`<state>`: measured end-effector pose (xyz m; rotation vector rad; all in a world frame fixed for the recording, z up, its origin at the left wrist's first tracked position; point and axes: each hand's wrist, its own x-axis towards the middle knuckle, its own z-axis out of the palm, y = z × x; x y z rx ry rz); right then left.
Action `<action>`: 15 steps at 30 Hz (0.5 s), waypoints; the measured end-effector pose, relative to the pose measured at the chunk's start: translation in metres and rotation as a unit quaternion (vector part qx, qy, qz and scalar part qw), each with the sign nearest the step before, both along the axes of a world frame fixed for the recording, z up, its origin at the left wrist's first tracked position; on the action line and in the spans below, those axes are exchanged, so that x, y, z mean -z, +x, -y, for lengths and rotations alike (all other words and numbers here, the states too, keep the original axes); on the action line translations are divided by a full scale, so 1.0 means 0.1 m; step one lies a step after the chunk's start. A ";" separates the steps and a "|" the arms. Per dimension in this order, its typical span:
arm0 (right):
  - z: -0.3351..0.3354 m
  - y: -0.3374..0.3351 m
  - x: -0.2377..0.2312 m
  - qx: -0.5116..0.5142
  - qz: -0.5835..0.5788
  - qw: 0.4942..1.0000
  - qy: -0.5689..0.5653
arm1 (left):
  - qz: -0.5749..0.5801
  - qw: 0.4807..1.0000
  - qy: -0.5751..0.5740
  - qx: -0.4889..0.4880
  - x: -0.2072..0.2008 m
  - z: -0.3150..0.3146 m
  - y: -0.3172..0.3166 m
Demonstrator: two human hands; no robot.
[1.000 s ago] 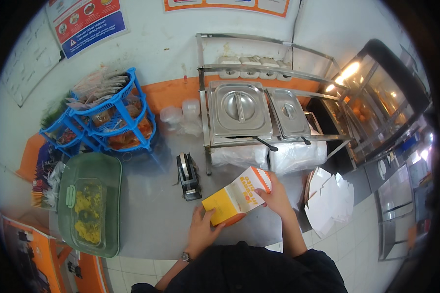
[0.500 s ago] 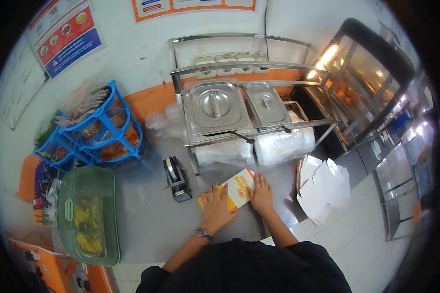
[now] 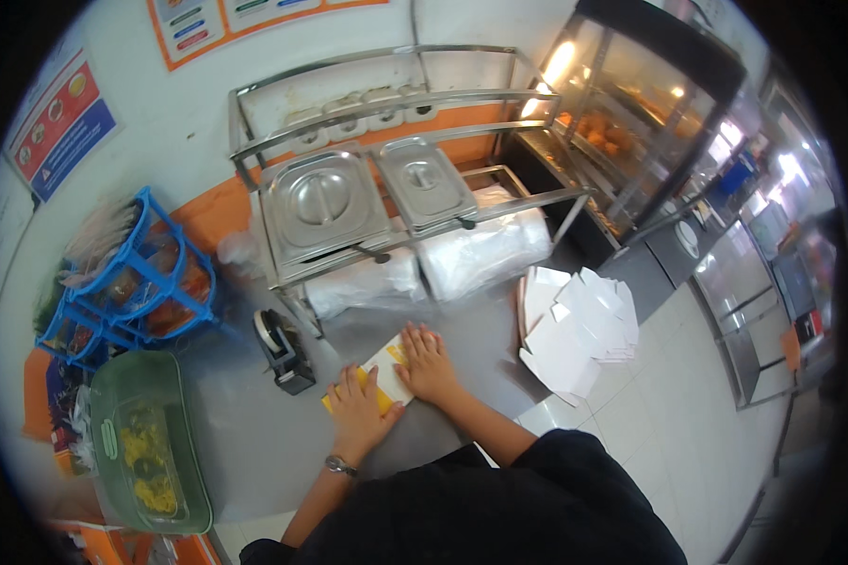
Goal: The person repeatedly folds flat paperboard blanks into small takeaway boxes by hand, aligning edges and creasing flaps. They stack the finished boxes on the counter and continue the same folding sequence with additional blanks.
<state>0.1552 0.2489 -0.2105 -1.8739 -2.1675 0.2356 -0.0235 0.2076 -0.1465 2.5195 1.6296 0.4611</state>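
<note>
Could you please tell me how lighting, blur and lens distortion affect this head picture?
In the head view, the lamp in the display case glares near-white; the metal rack's rails bow; darkness rounds the corners; the far-right background looks soft, while the left hand and right hand read fairly clearly.

Printed yellow-and-white carton (image 3: 384, 365) — lying flat, set aslant, partly covered, on the grey metal counter (image 3: 245, 443)

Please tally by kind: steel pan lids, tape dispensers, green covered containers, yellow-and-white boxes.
Steel pan lids: 2
Tape dispenser: 1
Green covered container: 1
Yellow-and-white box: 1
Total: 5
</note>
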 end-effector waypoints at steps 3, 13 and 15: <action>-0.13 0.14 -0.12 -0.023 -0.048 0.998 -0.030 | -0.012 0.999 -0.034 0.021 -0.01 -0.11 -0.05; 0.84 2.05 -0.83 0.088 -0.108 0.989 0.041 | -0.001 0.986 -0.055 -0.156 -0.62 0.04 0.08; 1.03 2.34 -0.82 0.121 -0.057 0.990 -0.051 | 0.103 0.982 0.025 -0.154 -1.12 0.18 0.38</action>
